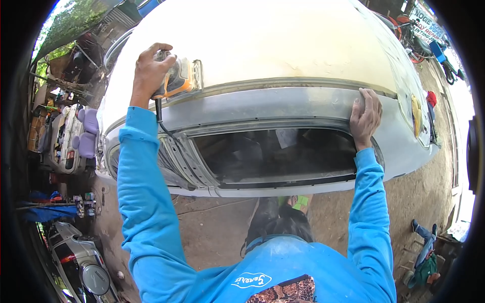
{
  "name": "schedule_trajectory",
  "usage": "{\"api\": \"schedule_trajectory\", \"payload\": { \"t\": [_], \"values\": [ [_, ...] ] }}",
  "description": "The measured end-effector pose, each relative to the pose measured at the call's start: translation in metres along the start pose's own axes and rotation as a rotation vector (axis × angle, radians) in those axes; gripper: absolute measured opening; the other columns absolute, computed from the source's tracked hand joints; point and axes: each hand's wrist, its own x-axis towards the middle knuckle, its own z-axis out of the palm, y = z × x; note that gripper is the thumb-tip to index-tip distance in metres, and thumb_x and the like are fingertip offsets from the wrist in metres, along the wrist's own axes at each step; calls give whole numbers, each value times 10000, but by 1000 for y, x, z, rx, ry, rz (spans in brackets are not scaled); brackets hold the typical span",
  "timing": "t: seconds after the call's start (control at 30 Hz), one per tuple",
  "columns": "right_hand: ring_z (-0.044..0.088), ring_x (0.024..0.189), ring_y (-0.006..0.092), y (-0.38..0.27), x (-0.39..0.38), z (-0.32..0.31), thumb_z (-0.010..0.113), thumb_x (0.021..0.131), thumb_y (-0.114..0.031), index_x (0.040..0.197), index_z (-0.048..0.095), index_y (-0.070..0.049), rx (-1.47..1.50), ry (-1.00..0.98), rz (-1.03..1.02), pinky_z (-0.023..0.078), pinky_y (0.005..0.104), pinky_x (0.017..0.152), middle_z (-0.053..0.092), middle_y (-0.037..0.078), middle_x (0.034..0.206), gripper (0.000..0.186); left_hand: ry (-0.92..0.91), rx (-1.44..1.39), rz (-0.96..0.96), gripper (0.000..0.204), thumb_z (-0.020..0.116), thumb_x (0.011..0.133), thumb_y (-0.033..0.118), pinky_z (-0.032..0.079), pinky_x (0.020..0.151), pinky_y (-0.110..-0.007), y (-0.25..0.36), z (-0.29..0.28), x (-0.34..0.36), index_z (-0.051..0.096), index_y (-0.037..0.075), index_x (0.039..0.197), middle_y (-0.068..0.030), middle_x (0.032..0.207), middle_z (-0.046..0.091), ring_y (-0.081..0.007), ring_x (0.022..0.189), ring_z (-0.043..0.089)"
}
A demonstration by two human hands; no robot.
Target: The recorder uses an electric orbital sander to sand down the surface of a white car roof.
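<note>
My left hand (150,73) is shut on an orange and black power sander (187,78) at the upper left of the view, resting on the pale roof (283,43) of a car, with its cord hanging down beside my wrist. My right hand (366,115) lies on the grey roof edge (303,103) at the right, fingers slightly bent, holding nothing. Below that edge is a dark side window opening (268,156), with a grey pillar (194,161) at its left. The sander's underside is hidden.
Purple seats (88,129) and a vehicle body stand at the left, with a silver vehicle (83,262) below. At the right are motorbikes (419,45) and another person (424,252) on the dirt floor (212,222). My feet stand close to the car's side.
</note>
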Motion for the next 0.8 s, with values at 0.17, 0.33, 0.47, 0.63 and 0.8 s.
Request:
{"api": "schedule_trajectory", "payload": {
  "t": [0.17,0.33,0.47,0.63,0.8],
  "values": [
    [583,1247,309,0,0,-1,645,918,-166,1231,695,-91,-17,2,-10,415,428,1095,662,99,1276,326,-27,-13,80,332,763,828,267,565,935,-401,40,31,3,760,119,1126,-139,1043,768,-289,997,736],
    [586,1234,317,1,-1,2,642,928,-172,1232,690,-88,11,11,-11,421,430,1089,661,105,1274,319,9,-10,191,329,771,825,237,588,878,-367,90,66,5,765,104,1126,-136,995,769,-253,910,745],
    [586,1232,318,2,0,-1,647,930,-180,1234,688,-87,-6,2,-5,423,430,1088,660,108,1276,321,-6,-29,235,353,775,814,261,594,895,-377,118,79,6,770,110,1133,-136,994,773,-261,914,750],
    [586,1235,317,5,2,1,648,931,-185,1226,693,-86,-3,2,-23,420,425,1090,661,106,1279,314,5,-49,314,369,782,804,261,596,888,-373,105,73,9,769,114,1142,-138,999,770,-252,909,747],
    [589,1238,318,6,0,0,637,936,-166,1226,693,-85,1,-1,-22,412,426,1096,666,109,1283,306,-7,-28,233,360,786,810,238,587,855,-362,67,45,6,764,100,1141,-125,989,764,-233,887,736]
  ]
}}
